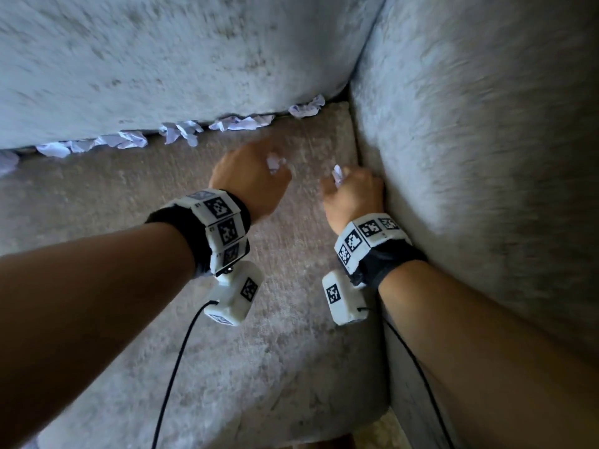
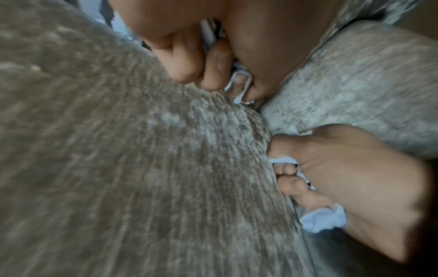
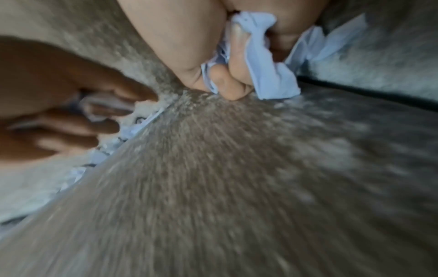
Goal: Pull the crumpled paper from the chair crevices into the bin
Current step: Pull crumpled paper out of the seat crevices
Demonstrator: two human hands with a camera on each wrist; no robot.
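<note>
My left hand hovers over the grey seat cushion and grips a white crumpled paper in curled fingers; the paper shows between them. My right hand sits against the chair's right arm and grips another crumpled paper, whose pale blue-white folds stick out between its fingers. Several more crumpled papers are wedged along the crevice under the backrest. No bin is in view.
The backrest rises at the far side and the padded right arm stands close on the right. Black cables hang from both wrist units over the seat's front. The wrist views are blurred.
</note>
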